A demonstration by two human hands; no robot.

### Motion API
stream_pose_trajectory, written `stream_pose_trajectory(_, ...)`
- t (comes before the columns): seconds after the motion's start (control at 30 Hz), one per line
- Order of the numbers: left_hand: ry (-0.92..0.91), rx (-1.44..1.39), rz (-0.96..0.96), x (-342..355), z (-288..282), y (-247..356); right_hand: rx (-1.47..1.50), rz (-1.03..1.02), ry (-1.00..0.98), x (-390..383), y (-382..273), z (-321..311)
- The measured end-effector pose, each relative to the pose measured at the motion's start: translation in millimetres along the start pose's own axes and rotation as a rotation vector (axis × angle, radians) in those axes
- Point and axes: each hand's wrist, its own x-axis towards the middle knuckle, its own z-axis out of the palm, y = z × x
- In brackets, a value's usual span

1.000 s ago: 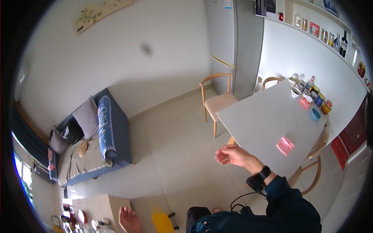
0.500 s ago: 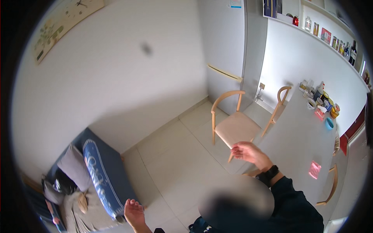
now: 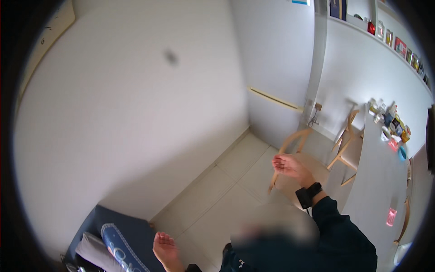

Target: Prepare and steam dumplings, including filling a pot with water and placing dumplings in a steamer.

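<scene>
My right hand (image 3: 290,166) is raised in front of a wooden chair with a pale seat (image 3: 302,167). Its fingers are loosely bent, with nothing visible in them, and a black watch with a dark box beside it (image 3: 309,192) sits on that wrist. Lower down, my left hand (image 3: 166,248) hovers over the floor just right of the blue sofa's arm (image 3: 131,223). That palm faces up, fingers slightly curled and bare. Neither hand touches anything I can see. A dark blur hides part of the lower middle, in front of my body.
A tall grey fridge (image 3: 276,59) stands in the far corner. Along the right runs a long table (image 3: 378,195) with jars, bowls and a pink packet (image 3: 391,216). A second chair (image 3: 351,147) is tucked beside it. A shelf of bottles (image 3: 385,38) hangs above.
The view has shifted, so the sofa sits lower and the table farther right. The chair now appears behind my right hand. Both hands stay raised with nothing in them.
</scene>
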Motion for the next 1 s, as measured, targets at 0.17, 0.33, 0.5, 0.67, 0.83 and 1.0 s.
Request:
stream_pose_trajectory(0.17,-0.118,0.109,-0.012,117.7,65.4,2.0,-0.011,-0.055,-0.054,101.7,-26.4,55.1)
stream_pose_trajectory(0.33,-0.095,0.096,-0.157,239.5,112.7,-8.8,0.147,-0.126,0.022,191.7,-29.8,39.1)
stream_pose_trajectory(0.5,-0.145,0.217,-0.233,334.7,179.0,-17.5,0.317,-0.266,0.279,253.7,-42.1,31.6)
stream_pose_trajectory(0.67,-0.228,0.393,-0.295,387.1,253.5,-41.4,0.415,-0.360,0.383,319.7,-57.5,22.5)
stream_pose_trajectory(0.83,-0.293,0.481,-0.321,448.6,332.4,-82.2,0.497,-0.426,0.461,437.8,-109.7,-0.6)
stream_pose_trajectory(1.0,-0.284,0.622,-0.295,504.1,390.8,-138.9,0.552,-0.440,0.507,572.6,-168.1,-55.3)
